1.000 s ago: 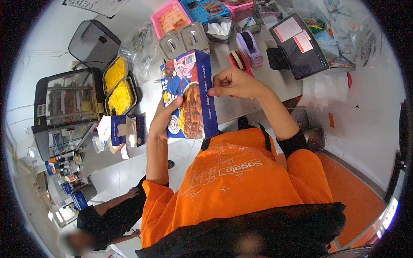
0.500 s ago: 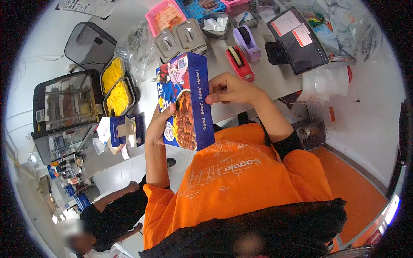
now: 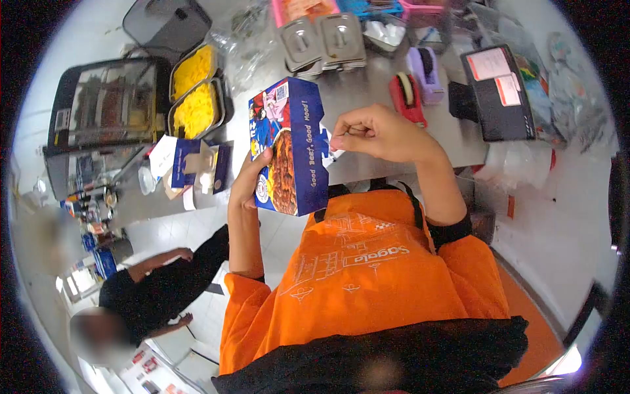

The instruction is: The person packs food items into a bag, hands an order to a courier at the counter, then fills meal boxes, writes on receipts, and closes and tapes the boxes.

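A blue printed food box [image 3: 283, 146], with a picture of meat on its large face and lettering along its side, is held up over the counter's front edge. My left hand [image 3: 248, 178] grips it from the left, the thumb lying on the picture. To the right of the box my right hand [image 3: 371, 134] is pinched closed on the end of a small white and blue flap [image 3: 332, 146] that sticks out from the box's right side. Whether the flap belongs to the box cannot be made out.
Metal lidded containers [image 3: 341, 41], a red tape dispenser [image 3: 407, 98], a purple dispenser [image 3: 425, 73] and a tablet [image 3: 502, 95] stand on the steel counter [image 3: 367, 169]. Trays of yellow food [image 3: 195, 110] and an opened box [image 3: 200, 167] are at left. A person in black [image 3: 164, 289] is lower left.
The view has shifted, so the counter items appear farther right. My right hand has drawn away from the box's side, and a white and blue flap now shows between them.
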`<state>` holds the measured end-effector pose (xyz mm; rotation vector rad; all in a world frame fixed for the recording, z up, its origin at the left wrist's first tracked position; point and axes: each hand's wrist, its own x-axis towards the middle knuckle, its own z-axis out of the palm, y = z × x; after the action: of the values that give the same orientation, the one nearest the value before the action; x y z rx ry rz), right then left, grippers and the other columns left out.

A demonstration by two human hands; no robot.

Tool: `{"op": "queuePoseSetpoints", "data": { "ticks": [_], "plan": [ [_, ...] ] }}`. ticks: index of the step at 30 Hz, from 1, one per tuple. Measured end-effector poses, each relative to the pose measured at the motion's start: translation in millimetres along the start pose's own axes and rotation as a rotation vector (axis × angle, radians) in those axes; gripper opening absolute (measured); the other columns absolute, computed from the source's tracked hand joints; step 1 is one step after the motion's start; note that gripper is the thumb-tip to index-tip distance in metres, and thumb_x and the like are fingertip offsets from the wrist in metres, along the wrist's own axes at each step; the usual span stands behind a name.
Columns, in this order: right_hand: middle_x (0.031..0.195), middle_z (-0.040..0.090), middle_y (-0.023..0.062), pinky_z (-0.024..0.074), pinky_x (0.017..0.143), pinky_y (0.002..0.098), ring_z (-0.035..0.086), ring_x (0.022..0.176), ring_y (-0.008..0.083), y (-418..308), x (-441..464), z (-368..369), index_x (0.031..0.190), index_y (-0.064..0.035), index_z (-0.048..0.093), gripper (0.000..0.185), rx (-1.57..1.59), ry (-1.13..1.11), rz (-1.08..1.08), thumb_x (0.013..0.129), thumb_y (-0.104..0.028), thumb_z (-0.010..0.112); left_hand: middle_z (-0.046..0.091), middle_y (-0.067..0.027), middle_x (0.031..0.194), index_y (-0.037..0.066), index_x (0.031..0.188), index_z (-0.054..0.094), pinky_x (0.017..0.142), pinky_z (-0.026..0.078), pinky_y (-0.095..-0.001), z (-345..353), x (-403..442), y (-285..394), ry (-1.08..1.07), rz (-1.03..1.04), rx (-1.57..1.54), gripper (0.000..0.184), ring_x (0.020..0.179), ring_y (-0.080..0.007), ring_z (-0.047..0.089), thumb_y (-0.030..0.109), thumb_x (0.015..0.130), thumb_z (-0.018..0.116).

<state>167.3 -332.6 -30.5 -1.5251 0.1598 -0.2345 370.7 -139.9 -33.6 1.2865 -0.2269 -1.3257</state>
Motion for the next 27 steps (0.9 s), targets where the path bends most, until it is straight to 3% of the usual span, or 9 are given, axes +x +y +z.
{"op": "queuePoseSetpoints", "data": {
  "ticks": [4,7,9,12,13,19,22,25,27],
  "plan": [
    [0.082,0.062,-0.0034,0.0384,0.057,0.0220,0.046,0.063,0.0013,-20,26,16,0.085,-0.0026,0.065,0.020,-0.015,-0.150,0.138,0.089,-0.022,0.065,0.061,-0.0146,0.113,-0.003,0.130,0.041,0.081,0.055,-0.0351,-28,-16,3,0.053,-0.002,-0.111,0.062,0.096,-0.0222,0.065,0.026,0.084,0.070],
    [0.075,0.059,0.0003,0.0401,0.058,0.0253,0.050,0.064,0.0081,-1,56,35,0.084,-0.0022,0.062,0.018,-0.212,-0.139,-0.058,0.088,-0.020,0.064,0.062,-0.0144,0.113,-0.003,0.129,0.042,0.082,0.054,-0.0348,-49,-20,9,0.022,0.070,-0.054,0.061,0.095,-0.0219,0.065,0.025,0.083,0.070],
    [0.076,0.056,0.0042,0.0423,0.061,0.0296,0.052,0.067,0.0164,-7,72,57,0.084,-0.0019,0.059,0.014,-0.541,-0.037,-0.095,0.086,-0.015,0.064,0.061,-0.0116,0.112,0.001,0.128,0.044,0.083,0.053,-0.0336,-59,-20,18,0.202,0.077,0.123,0.065,0.097,-0.0205,0.063,0.023,0.076,0.077],
    [0.084,0.053,0.0109,0.0456,0.071,0.0384,0.055,0.081,0.0285,-8,94,100,0.087,-0.0024,0.058,0.012,-0.838,0.067,-0.145,0.082,-0.012,0.063,0.061,-0.0100,0.111,0.002,0.129,0.043,0.083,0.052,-0.0320,-81,-15,15,0.298,0.087,0.168,0.068,0.096,-0.0192,0.062,0.023,0.074,0.079],
    [0.089,0.052,0.0133,0.0467,0.075,0.0417,0.055,0.086,0.0325,-5,100,111,0.088,-0.0027,0.059,0.013,-0.911,0.103,-0.146,0.080,-0.011,0.063,0.061,-0.0113,0.111,0.001,0.131,0.039,0.082,0.052,-0.0321,-90,-11,11,0.266,0.183,0.133,0.073,0.097,-0.0199,0.062,0.021,0.073,0.080],
    [0.093,0.052,0.0138,0.0479,0.076,0.0377,0.056,0.088,0.0295,33,130,159,0.091,-0.0001,0.057,0.013,-0.994,0.048,-0.136,0.082,-0.008,0.061,0.058,-0.0139,0.115,0.000,0.136,0.029,0.085,0.051,-0.0334,-151,0,-15,0.344,0.158,0.014,0.091,0.101,-0.0216,0.060,0.019,0.067,0.085],
    [0.093,0.053,0.0124,0.0477,0.072,0.0334,0.058,0.085,0.0265,34,140,184,0.089,0.0010,0.058,0.011,-0.581,-0.082,0.073,0.083,-0.007,0.062,0.054,-0.0153,0.120,0.000,0.140,0.022,0.090,0.049,-0.0338,-182,17,-38,0.404,0.215,0.066,0.102,0.106,-0.0217,0.058,0.019,0.063,0.087],
    [0.086,0.059,0.0089,0.0469,0.064,0.0302,0.060,0.074,0.0194,48,150,199,0.087,0.0020,0.060,0.012,-0.494,-0.013,0.042,0.085,-0.009,0.064,0.051,-0.0158,0.123,-0.001,0.141,0.020,0.092,0.048,-0.0341,-214,35,-58,0.388,0.212,0.038,0.106,0.108,-0.0214,0.056,0.019,0.061,0.088],
    [0.079,0.061,0.0061,0.0464,0.060,0.0278,0.058,0.068,0.0143,56,152,199,0.086,0.0020,0.062,0.013,-0.417,0.023,0.276,0.087,-0.011,0.064,0.051,-0.0160,0.123,-0.001,0.141,0.020,0.093,0.047,-0.0341,-231,49,-73,0.405,0.227,0.071,0.107,0.108,-0.0214,0.056,0.019,0.061,0.088]
  ]
}}
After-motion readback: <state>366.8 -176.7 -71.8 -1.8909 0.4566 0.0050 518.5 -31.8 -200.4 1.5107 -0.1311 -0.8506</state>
